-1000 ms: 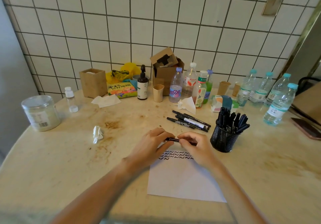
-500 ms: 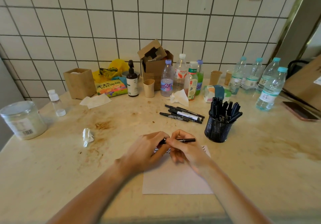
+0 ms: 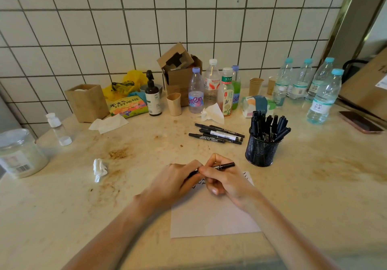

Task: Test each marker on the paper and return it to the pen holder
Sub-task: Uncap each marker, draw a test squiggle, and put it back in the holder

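right hand (image 3: 226, 182) grasping a black marker (image 3: 223, 166) above the paper (image 3: 209, 217), left hand (image 3: 178, 182) pinching its other end, mesh pen holder (image 3: 261, 150) at two o'clock, loose markers (image 3: 217, 136) at twelve

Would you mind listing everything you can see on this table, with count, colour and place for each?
held marker: one, black, over the paper's top edge
paper: one, white, near edge, squiggles at top
pen holder: one, black mesh, right of the hands, full of markers
loose markers: about five, black, left of the holder
bottles: about nine, mostly clear, along the wall
pump bottle: one, dark, centre back
paper cups: three, tan, back
cardboard box: one, brown, open
wooden box: one, back left
plastic jar: one, clear, far left
tissues: three, white, scattered
phone: one, far right
left hand: grips the marker's left end
right hand: grips the barrel
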